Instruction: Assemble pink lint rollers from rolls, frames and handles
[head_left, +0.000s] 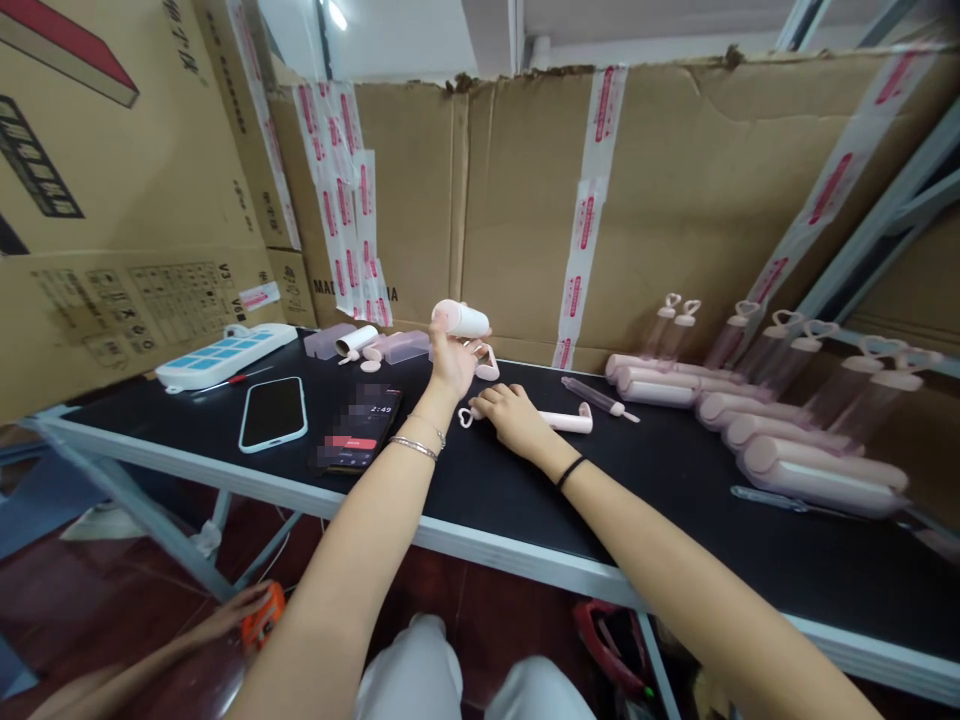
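My left hand [452, 368] is raised above the table's far side, closed around a white cylinder with a pale pink end [466, 320]. A pink bent piece [487, 364] shows just right of that hand. My right hand [514, 415] is low over the black tabletop, its fingers curled over a pink piece with a heart-shaped ring [466, 417], most of which the fingers hide. From beneath this hand, a pale pink bar with an upturned end [571, 421] sticks out to the right. Farther right lies a clear pinkish tube with a thin tip [600, 398].
Pink cylinders [817, 475] and heart-topped clear tubes [836, 385] line the right side. Left are a light-blue-edged phone [274, 413], a dark phone [361, 430], a power strip [225, 357] and a screwdriver [234, 380]. Cardboard walls [510, 200] enclose the back. Another person's hand [244, 605] touches an orange object below.
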